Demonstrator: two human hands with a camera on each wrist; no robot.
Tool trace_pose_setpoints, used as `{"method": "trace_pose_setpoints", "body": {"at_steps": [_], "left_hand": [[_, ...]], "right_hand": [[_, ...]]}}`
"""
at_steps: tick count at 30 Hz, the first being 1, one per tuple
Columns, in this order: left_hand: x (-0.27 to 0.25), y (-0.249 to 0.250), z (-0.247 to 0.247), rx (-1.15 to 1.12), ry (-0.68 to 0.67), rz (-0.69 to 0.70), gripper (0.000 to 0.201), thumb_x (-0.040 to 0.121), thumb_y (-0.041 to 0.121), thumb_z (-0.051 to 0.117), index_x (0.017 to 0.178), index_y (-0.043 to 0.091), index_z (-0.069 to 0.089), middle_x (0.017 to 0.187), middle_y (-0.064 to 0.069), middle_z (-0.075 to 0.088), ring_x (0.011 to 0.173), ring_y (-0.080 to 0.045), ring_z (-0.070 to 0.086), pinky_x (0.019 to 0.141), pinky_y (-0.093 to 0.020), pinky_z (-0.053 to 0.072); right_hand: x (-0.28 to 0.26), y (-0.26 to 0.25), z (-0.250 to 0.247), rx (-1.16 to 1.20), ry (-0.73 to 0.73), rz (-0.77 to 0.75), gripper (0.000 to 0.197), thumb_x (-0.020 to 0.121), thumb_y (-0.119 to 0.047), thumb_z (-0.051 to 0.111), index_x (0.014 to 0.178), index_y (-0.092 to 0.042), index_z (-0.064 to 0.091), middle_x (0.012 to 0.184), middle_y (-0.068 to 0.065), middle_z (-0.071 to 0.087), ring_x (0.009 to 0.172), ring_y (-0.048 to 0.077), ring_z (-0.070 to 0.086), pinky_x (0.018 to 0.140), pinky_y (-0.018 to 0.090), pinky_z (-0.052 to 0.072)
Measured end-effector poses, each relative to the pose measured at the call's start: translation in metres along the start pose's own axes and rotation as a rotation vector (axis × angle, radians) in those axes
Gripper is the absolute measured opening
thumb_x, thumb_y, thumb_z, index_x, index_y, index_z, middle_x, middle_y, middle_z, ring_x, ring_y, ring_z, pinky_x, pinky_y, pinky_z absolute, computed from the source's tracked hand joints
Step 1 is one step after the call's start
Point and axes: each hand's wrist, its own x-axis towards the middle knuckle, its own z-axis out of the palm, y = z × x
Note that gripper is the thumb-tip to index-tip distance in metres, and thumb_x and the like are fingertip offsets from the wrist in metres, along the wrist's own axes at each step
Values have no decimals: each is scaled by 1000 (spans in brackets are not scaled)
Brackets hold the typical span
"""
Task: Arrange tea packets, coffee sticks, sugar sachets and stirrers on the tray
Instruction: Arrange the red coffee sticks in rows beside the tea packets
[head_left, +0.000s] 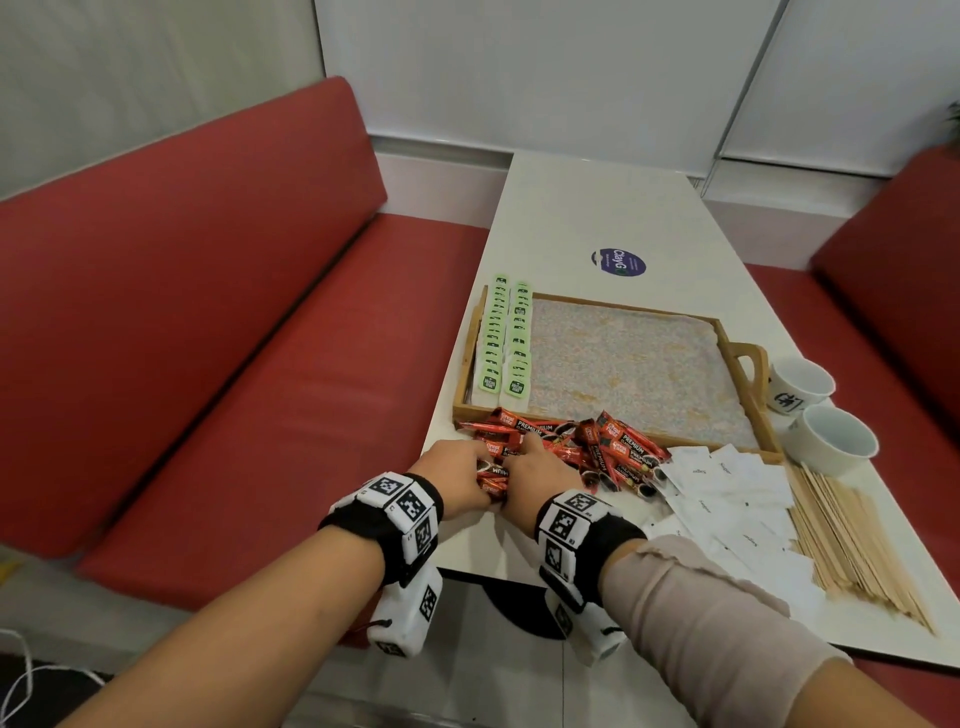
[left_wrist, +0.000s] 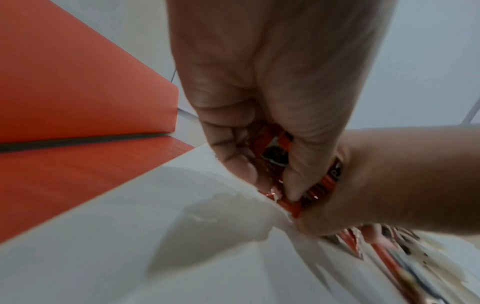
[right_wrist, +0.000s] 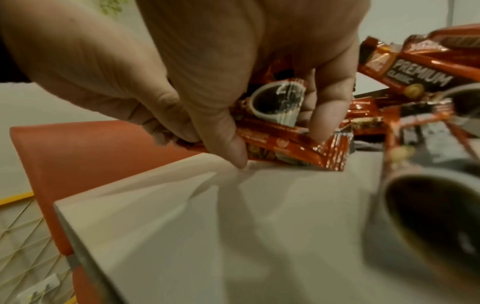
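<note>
A white table (head_left: 597, 218) runs between red benches (head_left: 208, 338), and at its near edge both hands have their fingers curled round a small bundle of coffee sticks (head_left: 493, 475), the left hand (head_left: 457, 475) at one end and the right hand (head_left: 540, 467) at the other, thumbs pressed on top. The sticks are glossy red-orange sachets printed with a black coffee cup and "PREMIUM", and the rest of the heap (head_left: 608, 447) sprawls just beyond the fingers against the wooden tray (head_left: 748, 358). Two rows of green tea packets (head_left: 506, 338) lie along the tray's left side, while white sugar sachets (head_left: 727, 499), wooden stirrers (head_left: 852, 540) and two white cups (head_left: 826, 431) lie to the right.
</note>
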Motion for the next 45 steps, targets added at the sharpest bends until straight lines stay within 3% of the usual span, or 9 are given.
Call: {"method": "trace_pose_setpoints", "body": {"at_steps": [3, 7, 14, 18, 27, 30, 33, 41, 45], "left_hand": [[-2, -6, -3, -158, 80, -2, 42, 70, 19, 80, 106, 18, 60, 105, -2, 66, 96, -17, 61, 79, -20, 45], [-4, -13, -8, -326, 99, -80, 56, 62, 21, 86, 105, 20, 50, 98, 2, 63, 87, -14, 61, 74, -26, 48], [-12, -15, 4, -170, -44, -160, 41, 70, 33, 82, 85, 19, 46, 84, 3, 59, 68, -12, 52, 61, -25, 46], [-9, -6, 10, -177, -79, -138, 39, 71, 31, 81, 79, 21, 44, 85, -1, 61, 71, -17, 55, 68, -30, 50], [-13, 10, 23, -128, -192, -107, 31, 74, 33, 78, 70, 22, 49, 58, 5, 56, 45, -8, 49, 50, -20, 42], [-12, 14, 25, -148, -211, -104, 29, 75, 33, 78, 68, 21, 52, 57, 4, 59, 47, -10, 52, 55, -21, 47], [-10, 20, 26, -170, -230, -96, 26, 75, 34, 77, 69, 19, 57, 59, 3, 62, 54, -10, 57, 62, -24, 53], [-10, 54, 29, -181, -266, -9, 24, 77, 33, 76, 74, 15, 61, 66, -2, 66, 54, -9, 59, 58, -24, 53], [-6, 75, 37, 47, -265, 62, 31, 78, 43, 71, 81, 12, 67, 76, -4, 69, 70, -14, 63, 78, -30, 55]], "right_hand": [[0, 2, -4, 85, -18, 17, 32, 83, -22, 60, 114, -16, 60, 122, 5, 36, 93, 25, 59, 82, 35, 51], [0, 6, -8, 208, 3, 31, 32, 83, -25, 61, 114, -17, 60, 121, 3, 36, 85, 24, 58, 81, 31, 47], [1, 12, -14, 299, 1, -15, 38, 81, -36, 67, 113, -16, 63, 112, 4, 43, 101, 22, 54, 90, 28, 45], [0, 16, -21, 310, -9, -30, 28, 77, -35, 73, 92, -14, 63, 105, 3, 40, 92, 19, 50, 78, 27, 41], [-3, 29, -26, 364, 2, -57, 38, 76, -35, 75, 104, -10, 67, 107, 2, 43, 97, 20, 54, 86, 32, 49], [-8, 32, -32, 403, 5, -70, 32, 75, -32, 75, 99, -12, 69, 105, 2, 46, 92, 17, 53, 82, 30, 49], [-12, 33, -39, 461, -5, -102, 12, 75, -27, 75, 78, -20, 66, 95, 4, 55, 76, 14, 57, 71, 27, 49], [-20, 46, -61, 545, 46, -78, 24, 77, -22, 75, 90, -3, 69, 75, 2, 60, 71, 19, 59, 56, 20, 43], [-23, 55, -65, 553, 72, -50, 25, 76, -21, 74, 79, 2, 65, 73, 11, 64, 71, 29, 62, 60, 28, 47]]}}
